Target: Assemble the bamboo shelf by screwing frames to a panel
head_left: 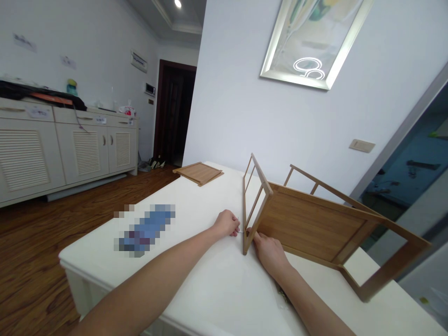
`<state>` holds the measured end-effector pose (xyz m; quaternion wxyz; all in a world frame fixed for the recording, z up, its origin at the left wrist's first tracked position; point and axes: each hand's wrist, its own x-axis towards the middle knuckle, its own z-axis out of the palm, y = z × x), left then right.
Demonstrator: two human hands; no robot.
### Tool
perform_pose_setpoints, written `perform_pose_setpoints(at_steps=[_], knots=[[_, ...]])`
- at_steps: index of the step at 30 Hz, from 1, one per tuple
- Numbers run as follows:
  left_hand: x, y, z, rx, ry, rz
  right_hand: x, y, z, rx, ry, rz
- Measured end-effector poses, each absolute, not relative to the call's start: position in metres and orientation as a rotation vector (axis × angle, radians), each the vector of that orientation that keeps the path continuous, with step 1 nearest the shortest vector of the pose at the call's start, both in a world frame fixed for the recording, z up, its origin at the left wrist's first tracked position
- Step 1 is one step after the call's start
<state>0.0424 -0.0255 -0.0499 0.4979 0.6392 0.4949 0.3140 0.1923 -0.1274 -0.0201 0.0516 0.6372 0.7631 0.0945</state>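
A wooden shelf frame (301,219) stands tilted on its side on the white table, with a broad brown panel between slatted end frames. My left hand (227,224) is closed, pinching a thin silvery rod that looks like a hex key (241,231) against the outer side of the near end frame (257,205). On the inner side, my right hand (269,252) grips the lower part of that same end frame, its fingertips partly hidden behind the wood. Under my right forearm lies a small clear bag (283,296) with little parts, mostly covered.
Flat wooden panels (200,173) lie at the table's far left corner. A blurred-out blue object (149,228) rests on the white table (196,210) left of my arm. A wall rises behind the table; a white cabinet (87,144) stands across the wooden floor.
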Motion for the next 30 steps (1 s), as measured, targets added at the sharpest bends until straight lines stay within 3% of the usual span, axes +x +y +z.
perform_pose_setpoints(at_steps=[30], knots=[[0.0419,-0.0250,-0.0491,1.524,1.163,0.766,0.1930,-0.1268,-0.0206,1.940,2.312,0.254]])
